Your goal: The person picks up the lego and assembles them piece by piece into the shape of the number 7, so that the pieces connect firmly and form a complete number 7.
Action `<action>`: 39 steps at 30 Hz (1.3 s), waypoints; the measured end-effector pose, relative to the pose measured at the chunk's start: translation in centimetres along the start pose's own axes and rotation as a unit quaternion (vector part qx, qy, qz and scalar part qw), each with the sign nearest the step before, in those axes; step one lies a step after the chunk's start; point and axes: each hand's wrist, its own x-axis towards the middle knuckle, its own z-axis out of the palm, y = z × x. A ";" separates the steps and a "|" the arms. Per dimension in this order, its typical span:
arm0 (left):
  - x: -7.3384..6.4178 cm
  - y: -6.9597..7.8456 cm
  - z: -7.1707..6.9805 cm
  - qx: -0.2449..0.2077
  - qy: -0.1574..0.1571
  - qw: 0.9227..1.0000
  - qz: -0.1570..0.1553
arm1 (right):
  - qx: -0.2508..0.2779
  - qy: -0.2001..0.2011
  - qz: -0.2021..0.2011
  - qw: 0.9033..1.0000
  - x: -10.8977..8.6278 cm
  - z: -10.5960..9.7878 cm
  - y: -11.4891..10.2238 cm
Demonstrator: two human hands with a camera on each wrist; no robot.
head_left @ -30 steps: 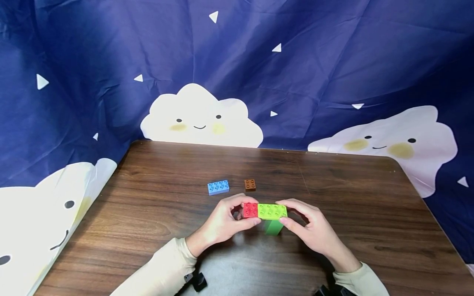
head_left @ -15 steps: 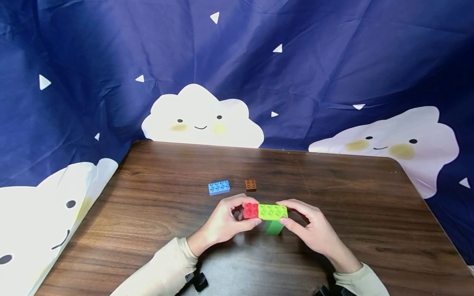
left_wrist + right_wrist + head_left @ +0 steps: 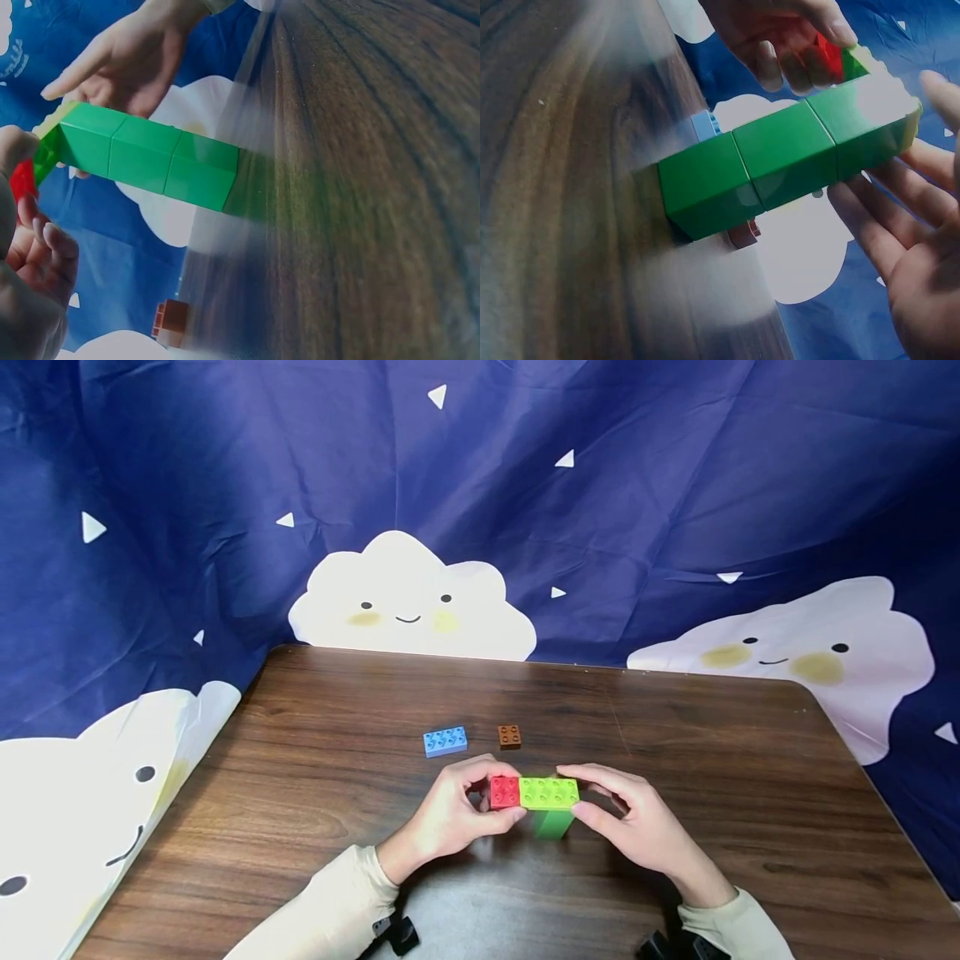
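A tower of green blocks [image 3: 742, 176] stands upright on the table. A lime green brick [image 3: 549, 793] lies across its top and juts out to the left. Against that jutting end sits a red brick [image 3: 505, 792], pinched between the thumb and fingers of my left hand [image 3: 457, 806]. My right hand [image 3: 633, 818] is round the right end of the lime brick, fingers extended behind and thumb in front. In the right wrist view its thumb [image 3: 941, 94] stands apart from the brick. How the red brick joins the lime one is hidden by the left fingers.
Beyond the hands lie a blue brick [image 3: 446, 742] and a smaller brown brick [image 3: 509, 737] on the wooden table [image 3: 337, 710]. A dark blue cloth [image 3: 480, 460] with white clouds hangs behind the table's far edge.
My right thumb and fingers have eased off the lime brick. The red and lime bricks have shifted slightly left and toward me in the head view, with the left hand still on the red one.
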 end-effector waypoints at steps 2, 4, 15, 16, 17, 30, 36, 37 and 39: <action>-0.1 -0.1 -0.1 0.001 0.000 1.000 0.003 | 0.017 -0.001 -0.001 1.000 0.3 -0.2 0.3; -0.2 -0.1 -0.2 0.004 0.000 1.000 0.008 | 0.025 -0.002 0.006 1.000 0.8 -0.4 0.6; -0.4 -0.1 -0.4 0.019 -0.007 0.999 0.026 | 0.002 -0.060 0.013 0.998 6.5 -1.1 2.9; -0.4 -0.2 -0.4 0.020 -0.008 0.999 0.030 | -0.004 -0.070 0.017 0.997 7.0 -1.1 3.0; -0.4 -0.2 -0.4 0.021 -0.009 0.999 0.034 | -0.012 -0.080 0.021 0.997 7.6 -1.0 3.1; -0.7 -0.1 -0.3 0.025 -0.006 0.997 0.073 | -0.045 -0.128 0.023 0.990 12.4 1.6 4.4; -0.9 0.0 -0.4 0.019 -0.010 0.997 0.075 | -0.035 -0.137 0.041 0.989 13.4 2.8 4.9; -1.0 0.0 -0.4 0.019 -0.012 0.997 0.074 | -0.036 -0.138 0.042 0.989 13.5 3.0 5.0; -1.1 0.0 -0.4 0.019 -0.015 0.997 0.071 | -0.042 -0.142 0.040 0.988 13.7 3.4 5.2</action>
